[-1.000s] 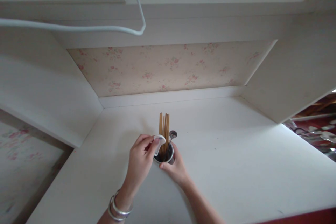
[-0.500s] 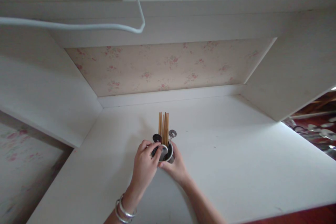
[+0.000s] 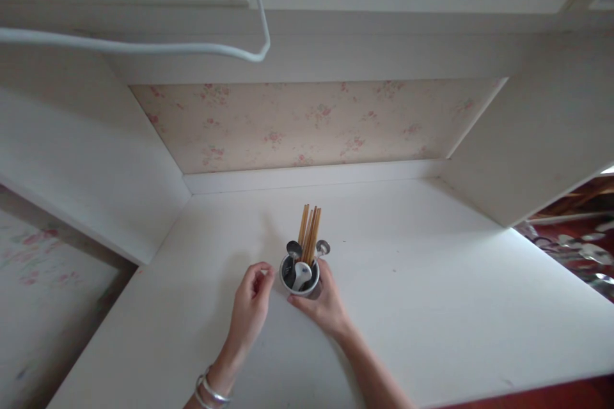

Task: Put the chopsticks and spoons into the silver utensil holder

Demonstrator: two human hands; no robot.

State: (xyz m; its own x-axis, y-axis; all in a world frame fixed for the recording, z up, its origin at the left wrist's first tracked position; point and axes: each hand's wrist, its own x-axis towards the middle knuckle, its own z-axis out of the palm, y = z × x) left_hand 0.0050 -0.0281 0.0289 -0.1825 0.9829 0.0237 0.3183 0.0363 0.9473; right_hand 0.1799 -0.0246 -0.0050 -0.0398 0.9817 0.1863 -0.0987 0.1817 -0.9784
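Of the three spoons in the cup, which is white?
The front spoon, before the chopsticks; the left spoon and right spoon, beside them, look darker, metallic.

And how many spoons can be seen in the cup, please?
3: a dark-looking spoon at the picture's left of the chopsticks, a metal spoon at their right, and a white spoon in front. Others may be hidden inside the cup.
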